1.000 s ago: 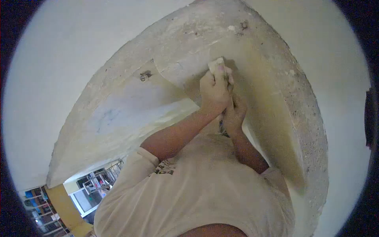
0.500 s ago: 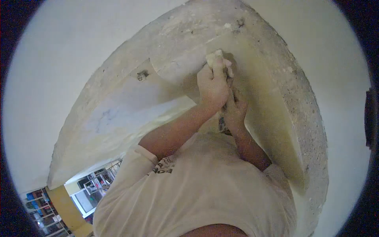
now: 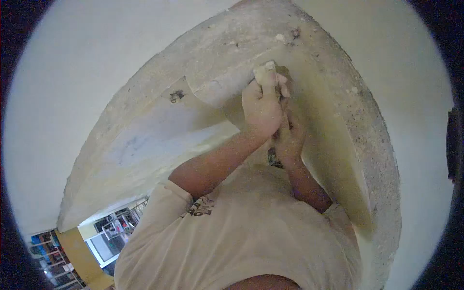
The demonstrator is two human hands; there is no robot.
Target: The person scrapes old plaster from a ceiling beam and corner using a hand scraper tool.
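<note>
My left hand [image 3: 261, 108] is closed around a pale, dusty block-like piece [image 3: 265, 72], which sticks out above the fingers. Just below and to the right, my right hand [image 3: 292, 137] is closed close against the left one; what it grips is largely hidden between the hands. Both hands are near the rough, pale plastered surface [image 3: 217, 58], with a shadow beside the fingertips. Whether the piece touches that surface I cannot tell. A small dark patterned object [image 3: 273, 157] shows below the hands, partly covered.
A smooth light wall [image 3: 111, 53] borders the jagged plaster edge. A dark hole [image 3: 177, 95] marks the plaster on the left. At lower left are a shelf with several items [image 3: 53, 258], a yellow panel [image 3: 79, 251] and a white-framed opening [image 3: 103, 249]. A dark object [image 3: 453, 145] stands at far right.
Both hands keep their grip and have hardly moved. The view has shifted very slightly, and the dark object below the hands appears a little lower.
</note>
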